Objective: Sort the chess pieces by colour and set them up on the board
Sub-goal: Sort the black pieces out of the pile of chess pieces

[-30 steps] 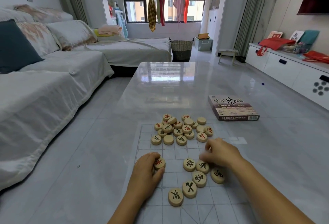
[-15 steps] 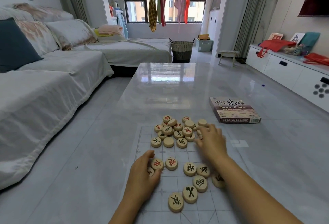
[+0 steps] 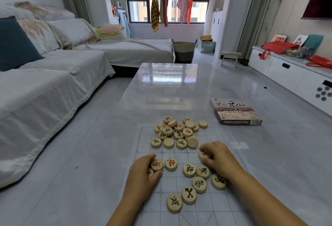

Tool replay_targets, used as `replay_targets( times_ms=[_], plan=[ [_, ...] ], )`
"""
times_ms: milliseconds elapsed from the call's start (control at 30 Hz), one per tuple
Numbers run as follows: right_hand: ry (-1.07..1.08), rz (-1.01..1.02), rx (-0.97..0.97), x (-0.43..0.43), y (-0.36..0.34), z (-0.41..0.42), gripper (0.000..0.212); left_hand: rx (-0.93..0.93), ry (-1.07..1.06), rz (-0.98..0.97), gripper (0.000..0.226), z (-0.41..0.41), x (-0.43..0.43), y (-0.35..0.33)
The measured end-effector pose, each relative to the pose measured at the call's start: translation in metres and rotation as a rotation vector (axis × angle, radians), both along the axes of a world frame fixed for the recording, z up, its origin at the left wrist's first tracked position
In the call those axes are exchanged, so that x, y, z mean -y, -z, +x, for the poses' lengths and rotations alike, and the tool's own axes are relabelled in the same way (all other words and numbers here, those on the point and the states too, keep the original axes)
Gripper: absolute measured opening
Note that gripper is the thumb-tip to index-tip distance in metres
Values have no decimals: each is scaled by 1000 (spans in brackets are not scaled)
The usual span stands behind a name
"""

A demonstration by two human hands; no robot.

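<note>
Covered sofa [image 3: 53,91] left of glossy table [image 3: 168,89], woven basket [image 3: 184,53] beyond, clothes [image 3: 154,12] hung at window [image 3: 140,10], red bag [image 3: 276,47] laid on white cabinet [image 3: 280,67].

The chess pieces [image 3: 168,143] are seen as pale wooden discs, marked with red characters on some and black on others. The board [image 3: 206,207] is shown as a translucent sheet ruled with thin grey lines. The table [image 3: 168,85] is finished in glossy pale grey with faint marbling. The box [image 3: 235,112] is printed in dull purple with white and black lettering. The sofa [image 3: 53,85] is covered in off-white, the cushion [image 3: 14,44] in dark teal.
</note>
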State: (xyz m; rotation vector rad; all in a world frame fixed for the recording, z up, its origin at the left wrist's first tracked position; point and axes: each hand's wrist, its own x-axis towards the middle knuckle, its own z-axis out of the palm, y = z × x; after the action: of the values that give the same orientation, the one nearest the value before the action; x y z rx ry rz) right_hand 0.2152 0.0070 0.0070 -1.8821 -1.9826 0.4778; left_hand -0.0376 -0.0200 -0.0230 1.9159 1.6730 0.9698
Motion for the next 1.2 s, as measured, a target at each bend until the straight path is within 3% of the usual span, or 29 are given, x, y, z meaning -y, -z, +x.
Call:
replay_targets(
  times_ms=[100, 233, 367, 433, 533, 600, 767, 967, 1200],
  plan=[
    [67, -80, -82, -6, -12, -7, 28, 8, 2, -10, 53, 0, 2, -1],
    [-83, -114, -96, -8, -16, -47, 26, 5, 14, -26, 52, -1, 2, -3],
    [-203, -76, 31, -9, -12, -76, 33, 133, -15, -31, 40, -3, 5, -5],
    [-204, -6, 87, -8, -12, -76, 36, 214, -49, -31, 36, -5, 6, -7],
    [-145, 87, 205, -4, -12, -63, 57, 313, -74, -42, 34, -6, 7, -11],
    [-124, 86, 224, -2, -10, -55, 55, 315, -71, -45, 33, -6, 7, -10],
    [-137, -44, 3, 3, -8, -43, 42, 311, -73, -35, 31, -5, 7, -10],
    [83, -33, -22, 5, -6, -44, 47, 308, -68, -33, 29, -5, 7, -9],
    [-37, 54, -137, 4, -11, -79, 25, 330, -76, -26, 27, -5, 6, -8]
  ],
)
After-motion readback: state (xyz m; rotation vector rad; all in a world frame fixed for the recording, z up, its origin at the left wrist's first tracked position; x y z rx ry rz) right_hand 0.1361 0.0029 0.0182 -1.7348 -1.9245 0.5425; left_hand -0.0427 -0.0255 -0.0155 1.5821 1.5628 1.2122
